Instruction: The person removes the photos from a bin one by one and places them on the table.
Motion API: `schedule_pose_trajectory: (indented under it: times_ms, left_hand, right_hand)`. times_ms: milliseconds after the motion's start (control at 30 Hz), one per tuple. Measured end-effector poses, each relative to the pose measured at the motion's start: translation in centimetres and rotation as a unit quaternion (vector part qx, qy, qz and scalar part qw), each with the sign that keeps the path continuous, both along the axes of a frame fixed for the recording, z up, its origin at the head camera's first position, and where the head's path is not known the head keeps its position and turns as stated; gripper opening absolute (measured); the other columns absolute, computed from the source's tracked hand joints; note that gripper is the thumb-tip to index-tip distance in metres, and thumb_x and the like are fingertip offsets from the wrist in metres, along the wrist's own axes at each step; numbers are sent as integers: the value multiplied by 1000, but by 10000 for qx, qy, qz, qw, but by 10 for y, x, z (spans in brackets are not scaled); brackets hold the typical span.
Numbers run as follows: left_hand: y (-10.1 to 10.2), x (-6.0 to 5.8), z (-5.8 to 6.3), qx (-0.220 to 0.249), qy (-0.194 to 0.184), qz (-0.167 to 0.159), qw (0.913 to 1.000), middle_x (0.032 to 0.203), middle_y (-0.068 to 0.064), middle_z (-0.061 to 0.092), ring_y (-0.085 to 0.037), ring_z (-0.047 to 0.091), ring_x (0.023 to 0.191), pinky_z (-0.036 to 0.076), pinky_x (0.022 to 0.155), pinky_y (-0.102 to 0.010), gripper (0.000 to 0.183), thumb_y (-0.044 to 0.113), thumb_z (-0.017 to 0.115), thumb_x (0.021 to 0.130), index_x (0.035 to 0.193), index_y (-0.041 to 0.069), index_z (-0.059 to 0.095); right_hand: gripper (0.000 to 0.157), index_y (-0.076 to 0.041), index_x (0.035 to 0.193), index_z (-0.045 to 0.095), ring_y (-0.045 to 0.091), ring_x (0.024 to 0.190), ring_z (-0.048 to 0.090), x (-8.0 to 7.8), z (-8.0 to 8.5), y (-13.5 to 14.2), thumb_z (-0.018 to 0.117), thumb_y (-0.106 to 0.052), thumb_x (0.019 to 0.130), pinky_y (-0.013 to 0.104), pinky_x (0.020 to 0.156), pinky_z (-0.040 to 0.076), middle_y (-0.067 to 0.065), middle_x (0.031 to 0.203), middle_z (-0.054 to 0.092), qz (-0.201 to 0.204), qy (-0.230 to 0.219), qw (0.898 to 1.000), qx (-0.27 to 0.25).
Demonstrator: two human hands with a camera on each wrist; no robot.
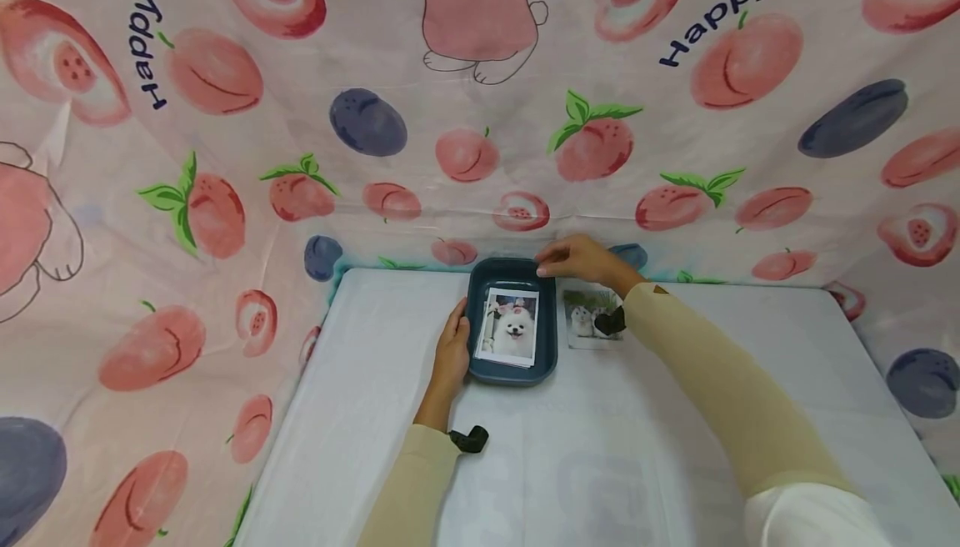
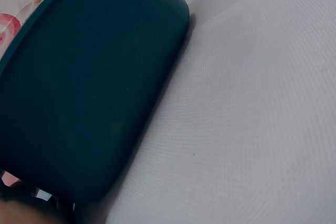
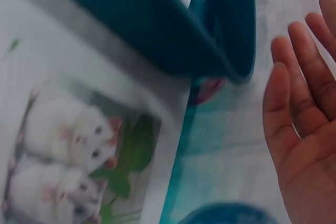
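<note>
White-and-beige sleeve [image 1: 750, 422] is seen closest. Dark tray [image 1: 513, 375] is set on the white worktop [image 1: 375, 363], dog photo [image 1: 514, 334] inside, side touched by left hand [image 1: 448, 355]; can't be told if that grip's pinching. Right hand [image 1: 581, 260] is held loosely spread near the far corner. "Happy" is printed twice on the backdrop [image 1: 517, 105].

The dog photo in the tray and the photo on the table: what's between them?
In the head view, the right-hand side of the tray, then a narrow strip of bare white tabletop.
</note>
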State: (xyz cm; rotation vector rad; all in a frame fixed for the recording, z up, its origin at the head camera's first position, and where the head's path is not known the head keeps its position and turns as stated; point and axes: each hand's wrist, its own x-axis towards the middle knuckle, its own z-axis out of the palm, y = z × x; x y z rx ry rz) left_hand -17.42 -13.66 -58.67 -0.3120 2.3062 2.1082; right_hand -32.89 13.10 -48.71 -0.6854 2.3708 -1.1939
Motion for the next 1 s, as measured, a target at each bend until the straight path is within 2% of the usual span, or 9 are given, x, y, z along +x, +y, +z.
schedule_pose_trajectory:
  times_ms: [233, 433, 500, 700, 867, 1000]
  left_hand:
    - [-1, 1, 0, 66, 46, 1, 10000, 167, 4, 31, -24, 19, 158, 14, 128, -54, 48, 37, 36, 112, 159, 30, 37]
    - [-1, 1, 0, 88, 54, -28, 9999, 167, 4, 32, -24, 19, 158, 14, 128, -55, 48, 37, 36, 112, 159, 29, 38]
    - [-1, 1, 0, 116, 53, -47, 9999, 167, 3, 32, -25, 19, 158, 13, 128, -56, 48, 37, 36, 112, 159, 28, 37]
    - [-3, -3, 0, 192, 87, -112, 9997, 167, 2, 31, -26, 20, 158, 14, 127, -56, 49, 36, 37, 112, 160, 27, 36]
    - [-5, -5, 1, 232, 78, -143, 9996, 167, 0, 31, -27, 20, 157, 15, 127, -57, 49, 35, 36, 112, 160, 25, 36]
    - [-5, -7, 0, 295, 104, -196, 9993, 167, 0, 31, -27, 20, 158, 14, 127, -57, 49, 35, 36, 112, 160, 25, 36]
  right_hand:
    - [48, -12, 130, 71, 20, 108, 70, -7, 4, -34, 79, -37, 91, 41, 99, 57, 5, 120, 74, 372, -122, 9983, 424]
    - [47, -10, 130, 71, 19, 102, 71, -11, 4, -61, 78, -37, 92, 38, 94, 59, 5, 118, 76, 606, -232, 9957, 662]
    - [46, -10, 128, 72, 18, 99, 72, -13, 1, -69, 78, -37, 91, 36, 91, 59, 6, 115, 77, 681, -155, 9946, 765]
    - [41, -10, 121, 76, 19, 102, 71, -16, -3, -89, 80, -35, 89, 36, 93, 58, 8, 115, 77, 812, 141, 9901, 1138]
    - [40, -11, 118, 78, 22, 108, 69, -16, -12, -99, 81, -37, 88, 37, 97, 56, 6, 115, 77, 776, 391, 9858, 1434]
    - [43, -9, 121, 76, 25, 112, 68, -16, -18, -101, 79, -38, 90, 39, 99, 55, 8, 118, 76, 688, 365, 9841, 1599]
